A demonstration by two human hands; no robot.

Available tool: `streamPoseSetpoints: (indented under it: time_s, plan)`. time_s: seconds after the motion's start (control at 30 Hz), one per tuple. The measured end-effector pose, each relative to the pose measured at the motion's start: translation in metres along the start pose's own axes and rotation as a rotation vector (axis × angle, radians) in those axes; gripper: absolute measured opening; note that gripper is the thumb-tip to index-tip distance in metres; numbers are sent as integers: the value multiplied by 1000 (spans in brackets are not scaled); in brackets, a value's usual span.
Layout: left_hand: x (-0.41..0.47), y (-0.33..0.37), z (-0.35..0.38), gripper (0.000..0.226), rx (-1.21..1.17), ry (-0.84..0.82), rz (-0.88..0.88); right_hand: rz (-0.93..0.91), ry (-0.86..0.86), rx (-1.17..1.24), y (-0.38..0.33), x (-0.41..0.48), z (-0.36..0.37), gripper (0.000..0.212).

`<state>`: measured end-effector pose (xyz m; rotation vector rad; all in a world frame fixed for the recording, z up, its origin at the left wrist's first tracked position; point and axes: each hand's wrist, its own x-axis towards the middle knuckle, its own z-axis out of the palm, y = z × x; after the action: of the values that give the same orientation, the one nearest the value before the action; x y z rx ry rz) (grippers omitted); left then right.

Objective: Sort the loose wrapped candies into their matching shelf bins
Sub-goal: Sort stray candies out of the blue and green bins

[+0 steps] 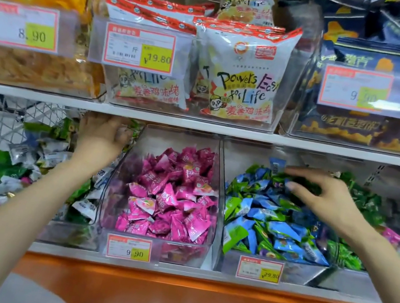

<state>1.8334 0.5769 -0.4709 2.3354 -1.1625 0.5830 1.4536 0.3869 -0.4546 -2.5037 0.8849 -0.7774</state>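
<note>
Only one camera is working here, riding on the person's head — it is facing the shelves (198, 124) squarely and tilting slightly downward, wide-angled and close in, with the lower candy bins (169, 136) sitting across the middle of its view.

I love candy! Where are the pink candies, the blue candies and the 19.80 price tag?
pink candies (170, 194): head view, middle of the pile.
blue candies (284, 230): head view, one blue wrapper.
19.80 price tag (139, 48): head view, tag's centre.
</note>
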Motion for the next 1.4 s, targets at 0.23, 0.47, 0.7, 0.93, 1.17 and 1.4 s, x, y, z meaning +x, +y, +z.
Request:
streamPoseSetpoints:
  time_s: [0.23,0.47,0.7,0.93,1.17,1.4]
  plan:
    - [-26,78,7,54,-362,-317,363,-271,-493,-33,-27,4,34,53]
    - [-47,135,31,69,-487,-522,630,-256,-599,-159,-22,11,59,37]
    - [-42,136,42,73,-419,-514,645,-256,-510,-315,-4,34,63,33]
    - [-44,131,44,81,-474,-529,637,-42,-453,-258,10,54,46,40]
    - [-46,130,41,80,-514,-534,581,-212,-614,-336,-37,44,52,99]
    - [-47,130,36,64,-443,-476,626,-117,-790,-502,-22,70,92,118]
